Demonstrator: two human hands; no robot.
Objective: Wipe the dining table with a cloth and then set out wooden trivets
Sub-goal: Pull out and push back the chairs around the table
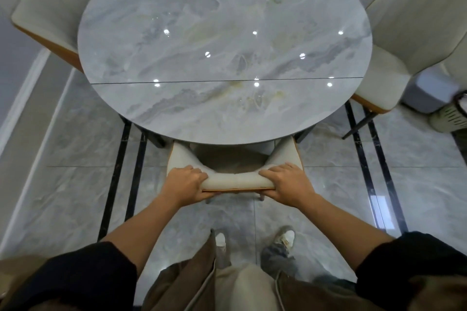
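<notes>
Left hand (184, 182) and right hand (285, 183) grip a seemingly padded chair back (237, 180).

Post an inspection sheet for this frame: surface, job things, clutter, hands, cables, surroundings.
Surface: round marble table, glossy, ceiling lights reflected in it, straight seam across the near part.
Job's things: nothing seen.
Clutter: nothing seen.
Hands: left hand and right hand each grip the backrest top of the near chair, whose seat is tucked under the table edge.
Cables: nothing seen.
Surroundings: left chair and right chair at the table; grey bin beyond the right chair; tiled floor with black stripes.
</notes>
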